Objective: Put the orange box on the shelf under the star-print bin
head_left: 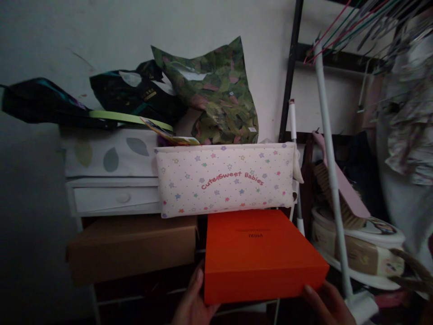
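A white drawer unit (113,196) stands behind a brown cardboard box (130,248), and a cream star-printed pouch (225,180) lies across its front. Just below the pouch and beside the cardboard box sits an orange box (260,255), gripped from both sides: the left hand (194,298) presses its fingers to the near left edge, the right hand (324,304) to the near right corner.

Head-worn view — facing forward, downward; close range
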A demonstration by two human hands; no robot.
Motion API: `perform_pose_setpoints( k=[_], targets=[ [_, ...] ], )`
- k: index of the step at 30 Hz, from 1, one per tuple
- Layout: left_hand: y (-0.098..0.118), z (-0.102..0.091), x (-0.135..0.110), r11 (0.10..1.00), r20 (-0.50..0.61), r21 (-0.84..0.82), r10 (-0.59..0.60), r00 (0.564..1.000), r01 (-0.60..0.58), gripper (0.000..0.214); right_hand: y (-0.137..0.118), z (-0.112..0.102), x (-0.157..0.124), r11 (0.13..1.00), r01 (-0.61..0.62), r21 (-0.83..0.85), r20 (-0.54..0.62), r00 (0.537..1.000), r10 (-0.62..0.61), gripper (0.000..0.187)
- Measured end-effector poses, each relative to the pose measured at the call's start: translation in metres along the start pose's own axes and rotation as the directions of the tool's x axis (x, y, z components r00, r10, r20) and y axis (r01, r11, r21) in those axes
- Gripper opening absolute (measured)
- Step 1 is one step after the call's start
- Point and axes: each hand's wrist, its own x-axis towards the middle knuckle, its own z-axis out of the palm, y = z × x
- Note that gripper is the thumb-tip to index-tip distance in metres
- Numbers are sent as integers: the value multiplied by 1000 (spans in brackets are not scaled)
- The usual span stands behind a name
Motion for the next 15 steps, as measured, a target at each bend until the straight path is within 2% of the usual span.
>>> perform_pose_setpoints(
  k=[2, 5, 7, 9, 11, 12, 15],
  targets=[
    [-5, -8, 2, 995, -48, 53, 83, 995, -81, 74, -4, 6, 10, 993, 30, -119, -28, 999, -33, 68],
    [-21, -36, 10, 933, -137, 319, 223, 965, -170, 78, -8, 13, 25, 959, 88, -270, -56, 993, -106, 66],
    [-32, -57, 22, 781, -87, 558, 391, 916, -280, 83, -8, 17, 35, 937, 131, -325, -35, 988, -150, 63],
    [-40, -72, 36, 626, -73, 735, 458, 886, -262, 74, -7, 20, 45, 914, 149, -377, -29, 985, -172, 62],
    [-45, -77, 46, 483, -48, 845, 494, 868, -228, 64, -6, 23, 53, 886, 159, -436, -33, 981, -193, 63],
    [-46, -77, 48, 394, 2, 888, 513, 859, -237, 63, -6, 24, 56, 871, 156, -467, -36, 980, -195, 63],
    [-51, -69, 43, 61, 258, 939, 525, 811, -338, 72, -10, 30, 61, 828, 135, -544, -31, 983, -181, 63]
  ],
)
